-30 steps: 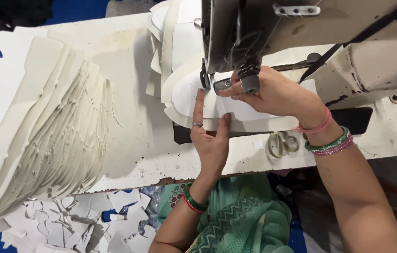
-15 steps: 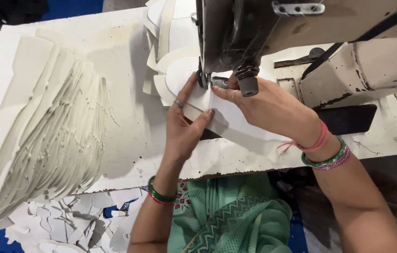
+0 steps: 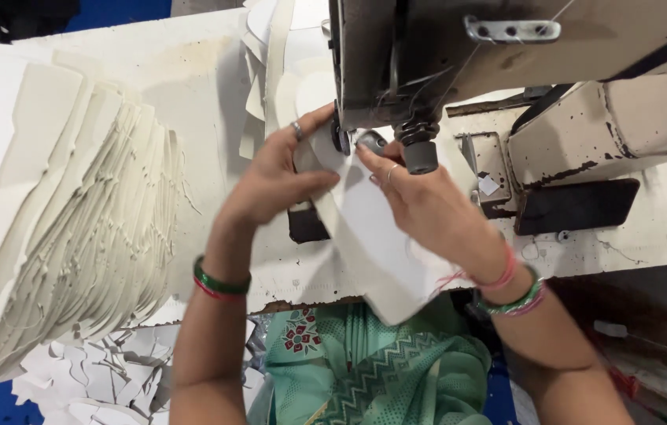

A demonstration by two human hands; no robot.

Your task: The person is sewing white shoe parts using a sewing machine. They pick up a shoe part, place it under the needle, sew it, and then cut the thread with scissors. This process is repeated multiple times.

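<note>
A white cut piece of material (image 3: 373,244) lies under the head of a sewing machine (image 3: 459,47) and hangs over the table's near edge. My left hand (image 3: 274,177) pinches its upper left part beside the presser foot (image 3: 420,153). My right hand (image 3: 428,208) presses flat on the piece just right of the foot, fingertips near the needle. Both wrists wear green and red bangles.
A large fanned stack of white cut pieces (image 3: 74,236) fills the left of the worn white table (image 3: 208,94). More white pieces (image 3: 270,71) pile behind the machine. Paper-like offcuts (image 3: 97,378) lie on the floor below. A black plate (image 3: 577,206) sits at right.
The view has drawn in closer. The white piece has turned so its long end now hangs over the table's near edge, and both my hands have shifted up toward the presser foot.
</note>
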